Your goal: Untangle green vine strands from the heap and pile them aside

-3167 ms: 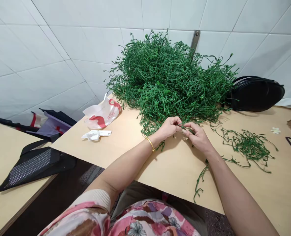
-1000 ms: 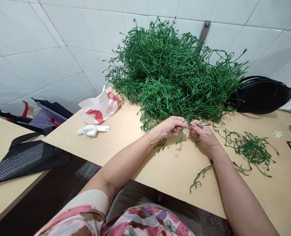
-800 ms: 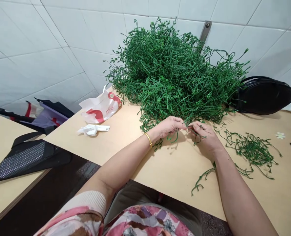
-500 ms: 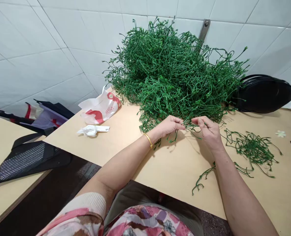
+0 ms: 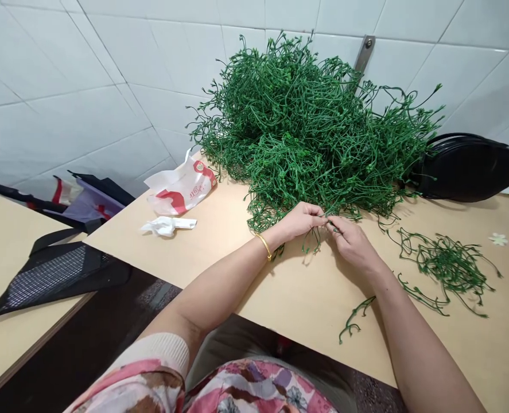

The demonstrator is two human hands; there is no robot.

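A tall heap of thin green plastic-looking stems point(image 5: 314, 132) with small budded tips stands against the wall. In front of its lower edge, my left hand point(image 5: 303, 222) pinches a few green stems, some dangling below the fingers. My right hand point(image 5: 349, 240) is closed in a pinch on the same stems, its fingertips touching those of the left. A smaller loose pile of green stems point(image 5: 452, 264) lies to the right of my right forearm. One branched stem point(image 5: 353, 321) rests by itself near the table's front edge.
On the left of the table point(image 5: 280, 298) lie a red and white plastic bag point(image 5: 183, 189) and a crumpled white wrapper point(image 5: 168, 226). A black round bag point(image 5: 471, 167) leans at the back right. A small pale flower point(image 5: 498, 238) lies nearby. Another table holds a black mesh bag point(image 5: 51, 278).
My right hand has moved left and its fingertips now meet my left hand's. The view has shifted slightly, and the heap looks unchanged.
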